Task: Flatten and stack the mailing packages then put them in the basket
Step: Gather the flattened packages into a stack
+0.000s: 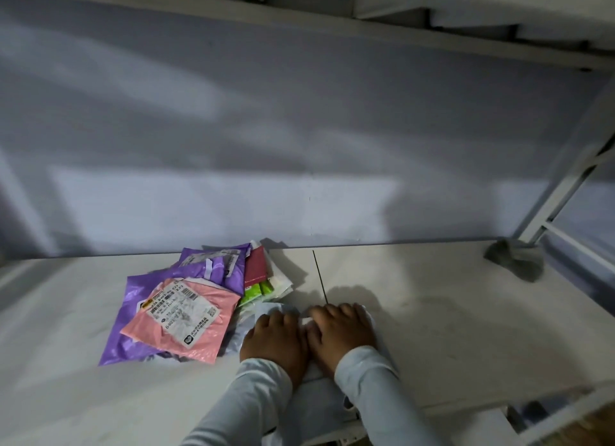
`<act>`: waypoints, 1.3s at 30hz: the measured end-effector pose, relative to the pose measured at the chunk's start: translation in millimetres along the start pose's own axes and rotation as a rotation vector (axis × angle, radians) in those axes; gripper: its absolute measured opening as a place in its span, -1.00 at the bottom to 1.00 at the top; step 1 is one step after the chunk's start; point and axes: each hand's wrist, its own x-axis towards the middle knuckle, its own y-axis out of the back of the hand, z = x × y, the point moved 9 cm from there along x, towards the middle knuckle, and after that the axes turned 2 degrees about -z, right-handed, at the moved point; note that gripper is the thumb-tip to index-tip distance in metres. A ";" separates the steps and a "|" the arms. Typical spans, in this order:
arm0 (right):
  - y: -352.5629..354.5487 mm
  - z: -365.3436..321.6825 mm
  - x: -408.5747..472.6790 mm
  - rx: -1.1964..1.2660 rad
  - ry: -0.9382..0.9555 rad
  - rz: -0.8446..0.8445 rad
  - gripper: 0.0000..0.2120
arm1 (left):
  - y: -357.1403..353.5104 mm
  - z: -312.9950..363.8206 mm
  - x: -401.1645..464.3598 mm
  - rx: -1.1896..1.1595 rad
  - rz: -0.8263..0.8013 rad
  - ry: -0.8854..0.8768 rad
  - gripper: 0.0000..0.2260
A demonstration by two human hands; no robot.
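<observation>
Near: left hand [273, 337] and right hand [342, 332], grip spread flat, pressing a pale mailer [316, 392] onto the bench [432, 312] | handling: likely light, limp, slippery film; best taken at an edge | far: stacked mailers [186, 309] just left | basket unseen.

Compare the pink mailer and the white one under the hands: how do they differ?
The pink mailer lies untouched on top of the pile, on a purple mailer; the white mailer lies on the table, pressed by the left hand and right hand. The pink shows a printed label; the white is mostly hidden. Both are thin plastic mailers.
</observation>
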 end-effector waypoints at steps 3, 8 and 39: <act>-8.1 6.0 12.4 0.015 0.013 -0.148 -0.39 | -6.4 -3.0 9.2 0.012 -0.046 0.047 -0.54; -10.8 33.8 22.5 0.027 -0.086 -0.258 -0.53 | -3.6 -8.2 19.6 -0.006 -0.085 0.085 -0.53; -8.6 -22.2 -103.7 0.100 0.245 0.618 -0.57 | -15.6 -12.4 29.3 -0.209 -0.107 -0.083 -0.47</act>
